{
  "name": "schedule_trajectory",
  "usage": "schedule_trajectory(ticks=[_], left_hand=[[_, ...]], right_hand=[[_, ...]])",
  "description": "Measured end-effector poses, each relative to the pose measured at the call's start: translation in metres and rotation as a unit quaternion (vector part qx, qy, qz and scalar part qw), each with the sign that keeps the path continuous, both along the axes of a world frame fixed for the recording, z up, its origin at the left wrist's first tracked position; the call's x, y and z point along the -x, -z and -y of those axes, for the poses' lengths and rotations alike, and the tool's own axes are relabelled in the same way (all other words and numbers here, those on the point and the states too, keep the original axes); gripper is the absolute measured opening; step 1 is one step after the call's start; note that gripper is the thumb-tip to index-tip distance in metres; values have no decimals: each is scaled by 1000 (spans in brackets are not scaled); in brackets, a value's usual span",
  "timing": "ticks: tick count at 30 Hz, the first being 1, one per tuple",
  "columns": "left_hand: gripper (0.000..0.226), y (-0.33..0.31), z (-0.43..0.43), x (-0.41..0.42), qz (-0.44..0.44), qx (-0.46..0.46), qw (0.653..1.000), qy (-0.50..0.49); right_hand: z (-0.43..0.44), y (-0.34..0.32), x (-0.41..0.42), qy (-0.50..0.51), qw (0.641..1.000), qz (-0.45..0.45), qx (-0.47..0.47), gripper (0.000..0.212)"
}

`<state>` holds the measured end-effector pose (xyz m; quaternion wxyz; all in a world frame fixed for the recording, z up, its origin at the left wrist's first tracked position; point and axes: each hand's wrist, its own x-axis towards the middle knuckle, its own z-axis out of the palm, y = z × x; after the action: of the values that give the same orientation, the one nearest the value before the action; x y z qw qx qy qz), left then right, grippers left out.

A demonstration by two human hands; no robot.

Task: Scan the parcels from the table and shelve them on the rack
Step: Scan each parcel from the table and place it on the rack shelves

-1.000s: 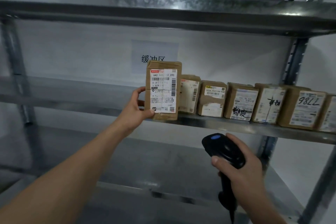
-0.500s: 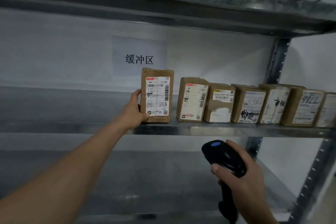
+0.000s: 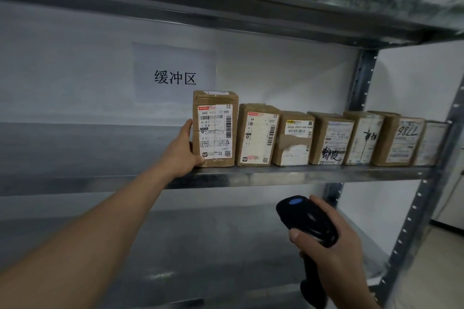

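Note:
A tall brown cardboard parcel (image 3: 215,129) with a white shipping label stands upright on the middle shelf (image 3: 276,175) of the metal rack. It is the leftmost of a row of several labelled parcels (image 3: 326,139) that runs to the right. My left hand (image 3: 184,152) grips the tall parcel's left side, thumb on its lower front corner. Lower right, my right hand (image 3: 334,256) holds a black handheld barcode scanner (image 3: 305,221) with a blue button, below the shelf.
The shelf stretches bare to the left of the tall parcel. A paper sign with printed characters (image 3: 175,77) hangs on the wall behind. An upper shelf (image 3: 226,5) overhangs. A lower shelf (image 3: 200,258) lies beneath. Rack uprights (image 3: 361,83) stand at right.
My left hand has set the tall parcel down on the shelf and slid it right, against the row. The scanner hand has stayed low.

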<state>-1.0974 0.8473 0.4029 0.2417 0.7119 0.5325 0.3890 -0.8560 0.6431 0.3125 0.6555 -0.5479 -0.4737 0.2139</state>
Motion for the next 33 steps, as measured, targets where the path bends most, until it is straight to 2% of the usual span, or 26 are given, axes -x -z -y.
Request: schedule_trajectory(ticks=[12,17,20,23,25,29,33], left_hand=[[112,7,3,3,30,-14,999,-24],[107,14,17,2,98,-105,986,-84],[93,25,37,-5,127,-198,967,-95],[69,37,60,-15,114,-326,937,-53],[59,45,73,-28,98,-358,929,-11],[54,63,89,-61,18,-331,940,77],[64,83,97,-104,-98,-266,951,125]], right_hand=[[10,6,4,15,999,17,23,76],[14,7,7,10,999,16,26,81],[15,10,7,15,999,13,25,90],[17,14,3,18,1000,10,16,91],[20,15,0,22,1000,10,13,88],[34,18,-17,39,999,8,23,70],[57,23,-49,64,998,11,28,71]])
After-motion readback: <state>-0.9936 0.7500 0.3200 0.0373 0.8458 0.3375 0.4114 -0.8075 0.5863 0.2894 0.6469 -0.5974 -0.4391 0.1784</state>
